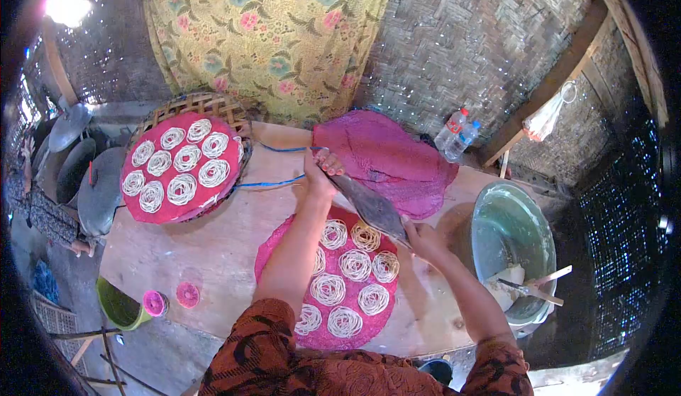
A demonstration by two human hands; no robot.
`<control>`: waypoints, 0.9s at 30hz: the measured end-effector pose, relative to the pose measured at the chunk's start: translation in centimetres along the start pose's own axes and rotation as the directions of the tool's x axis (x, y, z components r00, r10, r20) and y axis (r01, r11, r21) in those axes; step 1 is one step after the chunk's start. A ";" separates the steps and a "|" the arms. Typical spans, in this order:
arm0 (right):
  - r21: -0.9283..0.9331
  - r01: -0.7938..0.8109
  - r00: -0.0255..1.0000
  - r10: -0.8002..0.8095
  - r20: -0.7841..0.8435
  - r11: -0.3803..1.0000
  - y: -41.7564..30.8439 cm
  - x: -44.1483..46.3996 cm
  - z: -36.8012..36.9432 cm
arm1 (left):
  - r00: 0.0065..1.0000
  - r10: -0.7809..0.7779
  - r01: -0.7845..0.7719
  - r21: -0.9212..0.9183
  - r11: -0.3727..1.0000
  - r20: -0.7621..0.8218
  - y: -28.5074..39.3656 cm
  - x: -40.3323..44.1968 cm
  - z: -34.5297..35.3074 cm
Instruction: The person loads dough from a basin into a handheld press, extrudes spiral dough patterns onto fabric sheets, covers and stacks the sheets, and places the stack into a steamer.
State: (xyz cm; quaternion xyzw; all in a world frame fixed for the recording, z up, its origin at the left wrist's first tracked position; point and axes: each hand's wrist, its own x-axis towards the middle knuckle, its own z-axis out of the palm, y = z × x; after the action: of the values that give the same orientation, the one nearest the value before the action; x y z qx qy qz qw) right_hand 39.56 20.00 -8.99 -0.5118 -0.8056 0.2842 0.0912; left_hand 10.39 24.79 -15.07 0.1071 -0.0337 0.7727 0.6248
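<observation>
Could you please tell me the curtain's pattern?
The curtain has flowers and leaves on yellow, clearest in the head view.

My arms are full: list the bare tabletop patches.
Bare table lies between red mat and pink mat; also, under the right forearm, between pink mat and basin. Crowded: back centre, where purple cloth lies near pink mat.

Near mat (351, 297) partly behind left forearm (298, 246)

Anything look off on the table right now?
One browner coil on the nearer pink sheet differs from the pale coils around it. Shade from the dark flat object held nearby may explain it.
</observation>
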 end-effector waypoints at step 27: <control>0.114 -0.065 0.958 0.094 -0.273 0.991 7.5 -18.9 13.3 | 0.801 0.456 -0.532 0.810 0.248 0.387 12.1 -39.8 26.5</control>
State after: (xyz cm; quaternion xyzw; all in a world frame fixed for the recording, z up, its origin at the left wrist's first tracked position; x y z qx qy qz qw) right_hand 48.28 0.96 -21.31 -0.5731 -0.7477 0.2548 0.2182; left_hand 9.74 -20.87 3.48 0.4312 0.3248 0.8193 0.1933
